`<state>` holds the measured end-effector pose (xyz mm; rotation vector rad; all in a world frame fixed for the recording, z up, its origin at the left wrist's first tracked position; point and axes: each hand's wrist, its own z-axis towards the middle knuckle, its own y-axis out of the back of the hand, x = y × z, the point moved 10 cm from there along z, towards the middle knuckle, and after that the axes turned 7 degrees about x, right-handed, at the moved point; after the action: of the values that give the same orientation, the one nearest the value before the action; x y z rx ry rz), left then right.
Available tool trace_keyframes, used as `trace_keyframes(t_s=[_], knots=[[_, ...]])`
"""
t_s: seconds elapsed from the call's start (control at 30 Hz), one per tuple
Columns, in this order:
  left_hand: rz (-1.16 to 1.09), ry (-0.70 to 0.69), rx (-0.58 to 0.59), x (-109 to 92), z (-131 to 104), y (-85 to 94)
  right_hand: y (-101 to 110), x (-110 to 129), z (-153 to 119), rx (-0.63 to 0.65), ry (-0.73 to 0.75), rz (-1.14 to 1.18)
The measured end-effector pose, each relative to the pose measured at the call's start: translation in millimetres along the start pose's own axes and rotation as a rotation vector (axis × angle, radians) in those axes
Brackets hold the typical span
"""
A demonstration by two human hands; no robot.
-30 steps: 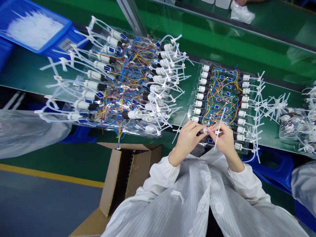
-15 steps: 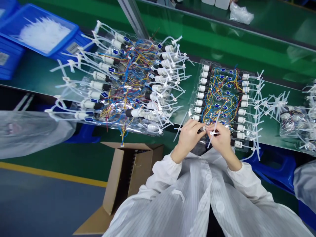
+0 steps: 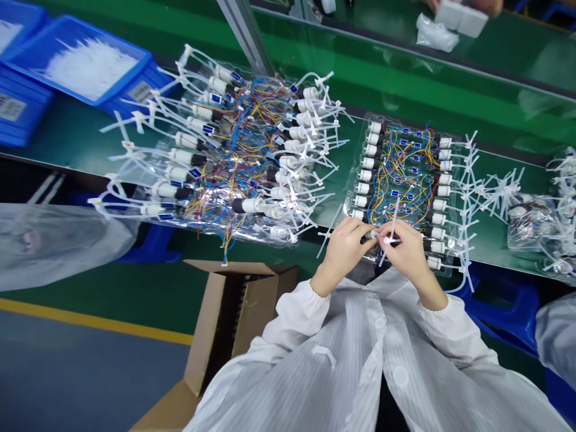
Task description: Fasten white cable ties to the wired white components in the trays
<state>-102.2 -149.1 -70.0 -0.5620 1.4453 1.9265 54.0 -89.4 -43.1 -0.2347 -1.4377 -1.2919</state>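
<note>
At the near edge of the bench, my left hand (image 3: 345,245) is closed in a pinch on a small white cylindrical pump (image 3: 371,234), partly hidden by the fingers. My right hand (image 3: 404,251) pinches the other side of it, and a thin white plastic tube with a cross-shaped fitting (image 3: 392,231) sticks out between its fingers. Another pale tube (image 3: 329,233) shows beyond my left hand. Just past both hands lies a clear plastic tray (image 3: 360,157) with two rows of white-and-black pumps, joined by yellow, blue and red wires; tubes with fittings hang off its right side.
More wired pumps (image 3: 254,205) lie heaped on trays to the left. Blue bins (image 3: 130,60) with white plastic pieces stand at far left. An open cardboard box (image 3: 256,312) sits below the bench. Across the partition, a person's hands hold a white block (image 3: 461,18).
My hands stay pinched together in nearly the same place, with the right wrist shifted slightly. Across the partition, another person's hands have appeared on the white block. The view has shifted a little.
</note>
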Motion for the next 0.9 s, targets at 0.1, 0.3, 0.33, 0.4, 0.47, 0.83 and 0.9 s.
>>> trace_keyframes(t_s=[0.1, 0.3, 0.33, 0.4, 0.47, 0.83, 0.9], knots=[[-0.006, -0.007, -0.016, 0.3, -0.4, 0.7, 0.6, -2.2, -0.1, -0.004, 0.013, -0.015], [-0.028, 0.016, 0.0, 2.8, -1.9, 0.4, -1.1, -3.3, -0.7, -0.007, 0.018, 0.004], [-0.031, 0.027, 0.011, 3.1, -2.0, 0.3, -2.1, -4.1, -0.6, -0.001, 0.012, 0.016], [-0.037, 0.049, 0.038, 3.4, -1.9, 0.1, -4.0, -5.6, -0.2, 0.014, 0.004, 0.052], [-0.042, 0.079, 0.082, 5.2, -1.3, -2.1, -5.6, -8.7, 0.7, 0.026, -0.016, 0.087], [0.033, 0.112, 0.12, 4.4, 6.1, 0.8, -12.2, -18.4, 10.1, 0.051, -0.136, 0.129], [-0.004, 0.138, 0.115, 5.1, 8.0, 6.1, -14.6, -18.9, 8.5, 0.038, -0.134, 0.169]])
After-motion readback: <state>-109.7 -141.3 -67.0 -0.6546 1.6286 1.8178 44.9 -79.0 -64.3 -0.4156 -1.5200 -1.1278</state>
